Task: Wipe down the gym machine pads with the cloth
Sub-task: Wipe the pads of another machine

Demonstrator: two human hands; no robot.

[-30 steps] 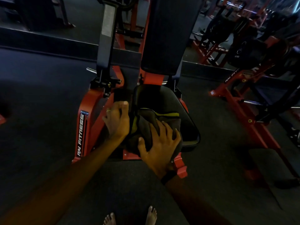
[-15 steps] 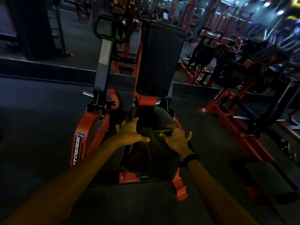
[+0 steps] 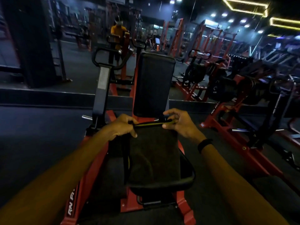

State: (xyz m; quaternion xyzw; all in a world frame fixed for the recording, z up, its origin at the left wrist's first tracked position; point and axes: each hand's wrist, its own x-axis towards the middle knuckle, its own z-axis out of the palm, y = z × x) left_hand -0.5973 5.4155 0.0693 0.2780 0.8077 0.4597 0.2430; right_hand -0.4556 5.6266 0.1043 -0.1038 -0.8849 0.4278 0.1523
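A dark cloth (image 3: 151,153) with a yellow-green edge hangs spread between my hands over the machine's black seat pad (image 3: 186,179). My left hand (image 3: 121,127) grips its top left corner. My right hand (image 3: 178,123) pinches the top right corner between thumb and fingers. The upright black back pad (image 3: 154,85) stands just behind the cloth's top edge. The cloth hides most of the seat pad.
The machine's red frame (image 3: 90,172) and a black handle post (image 3: 102,82) sit to the left. More red machines (image 3: 235,111) crowd the right. A mirror wall behind shows a person in an orange shirt (image 3: 117,32). Dark rubber floor lies on both sides.
Both hands have lifted the cloth off the seat pad and stretched its top edge out between them. The view has tilted up toward the back pad.
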